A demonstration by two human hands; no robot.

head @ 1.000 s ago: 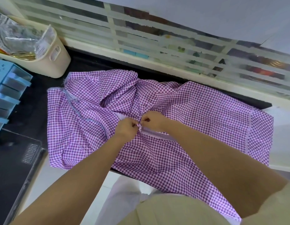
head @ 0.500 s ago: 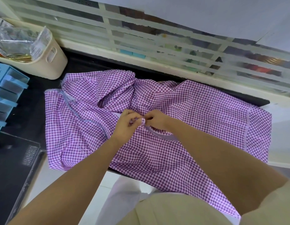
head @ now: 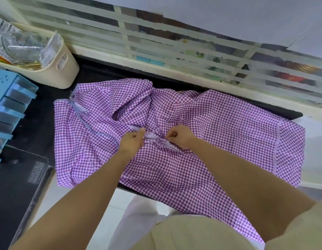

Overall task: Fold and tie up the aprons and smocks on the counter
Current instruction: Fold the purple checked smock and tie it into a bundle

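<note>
A purple-and-white gingham smock [head: 219,134] lies spread and rumpled on the black counter [head: 42,109], its near edge hanging over the front. Near its middle, my left hand [head: 132,140] and my right hand [head: 180,137] each pinch an end of a thin gingham tie strap [head: 153,137]. The strap runs taut between the two fists, a short gap apart. Both hands have their fingers curled. A bunched fold of cloth rises just behind the hands.
A cream plastic basket [head: 64,69] with packets stands at the back left. A blue drawer organiser [head: 10,105] sits at the left edge, with a dark flat appliance [head: 17,179] in front of it. A frosted striped window [head: 192,51] runs behind the counter.
My hands were touching over the tie; now they have pulled apart sideways, drawing the strap taut between them.
</note>
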